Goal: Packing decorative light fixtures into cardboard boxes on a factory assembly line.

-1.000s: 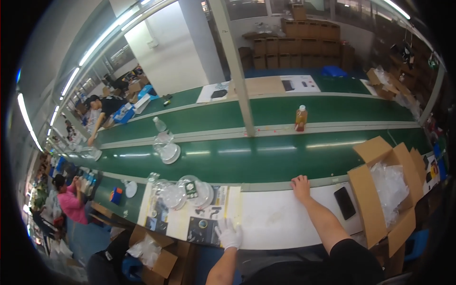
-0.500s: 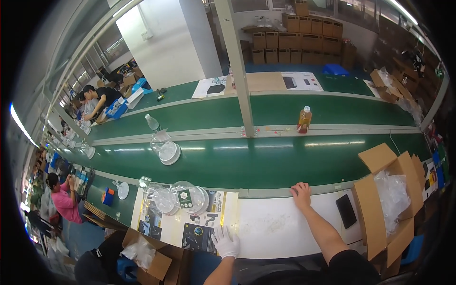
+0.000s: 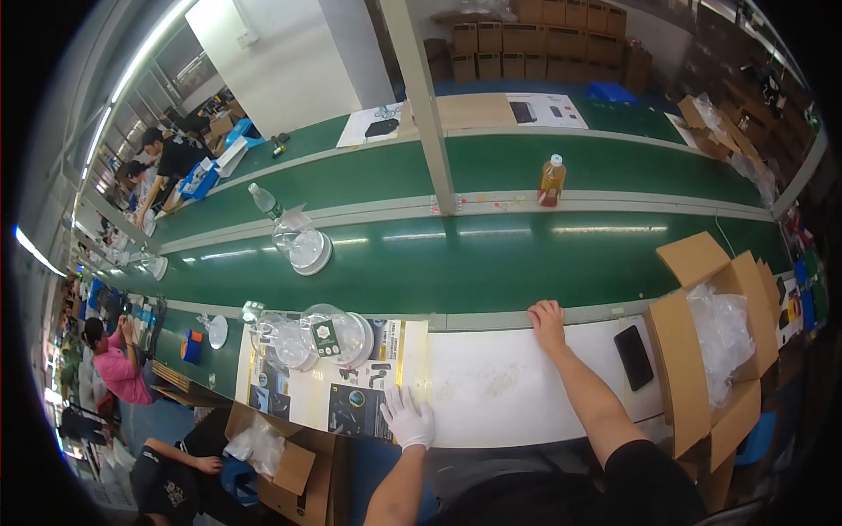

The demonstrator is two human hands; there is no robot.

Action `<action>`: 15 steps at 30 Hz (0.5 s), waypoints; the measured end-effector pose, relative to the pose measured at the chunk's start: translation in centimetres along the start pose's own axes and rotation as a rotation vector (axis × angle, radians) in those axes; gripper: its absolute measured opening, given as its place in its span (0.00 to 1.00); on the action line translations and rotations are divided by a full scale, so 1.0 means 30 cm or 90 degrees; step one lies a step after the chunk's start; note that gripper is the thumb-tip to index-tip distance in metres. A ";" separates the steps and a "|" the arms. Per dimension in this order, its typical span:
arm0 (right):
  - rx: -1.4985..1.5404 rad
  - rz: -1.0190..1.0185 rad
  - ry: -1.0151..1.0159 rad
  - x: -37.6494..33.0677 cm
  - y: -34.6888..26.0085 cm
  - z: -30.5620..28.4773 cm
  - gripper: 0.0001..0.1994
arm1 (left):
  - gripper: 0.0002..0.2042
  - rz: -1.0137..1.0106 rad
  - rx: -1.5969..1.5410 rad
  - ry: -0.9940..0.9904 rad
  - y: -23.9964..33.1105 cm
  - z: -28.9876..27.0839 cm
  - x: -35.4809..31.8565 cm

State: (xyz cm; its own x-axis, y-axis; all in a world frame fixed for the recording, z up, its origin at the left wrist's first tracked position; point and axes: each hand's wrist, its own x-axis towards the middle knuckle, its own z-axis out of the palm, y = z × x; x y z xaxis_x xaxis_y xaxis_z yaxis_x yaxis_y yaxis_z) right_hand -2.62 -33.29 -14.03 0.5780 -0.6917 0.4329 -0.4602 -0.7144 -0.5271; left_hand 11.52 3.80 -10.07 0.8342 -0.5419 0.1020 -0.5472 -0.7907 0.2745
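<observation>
Two hands lie flat, empty: gloved left (image 3: 410,419) on one printed sheet (image 3: 368,390), bare right (image 3: 547,321) on worktop (image 3: 500,390).

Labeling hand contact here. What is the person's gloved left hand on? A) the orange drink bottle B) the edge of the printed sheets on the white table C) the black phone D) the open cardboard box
B: the left hand, in a white glove, lies flat at the edge of the printed sheets on the white table; the phone, bottle and box lie well off to the right.
</observation>
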 end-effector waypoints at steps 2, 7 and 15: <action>-0.005 0.007 -0.007 0.021 0.001 -0.001 0.05 | 0.29 -0.008 -0.005 -0.010 -0.003 0.006 -0.003; 0.012 0.009 -0.027 0.022 0.010 0.011 0.03 | 0.29 -0.007 0.005 -0.003 -0.013 -0.001 -0.009; -0.030 0.074 0.022 0.038 0.045 0.044 0.04 | 0.29 -0.007 -0.001 -0.022 -0.006 -0.002 -0.008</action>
State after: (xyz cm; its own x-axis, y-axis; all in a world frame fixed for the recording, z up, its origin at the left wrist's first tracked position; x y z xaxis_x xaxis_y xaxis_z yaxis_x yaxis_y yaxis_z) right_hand -1.70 -34.90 -15.19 0.4950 -0.7732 0.3964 -0.5542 -0.6323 -0.5413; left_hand 11.42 4.10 -10.10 0.8377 -0.5421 0.0664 -0.5374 -0.7965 0.2772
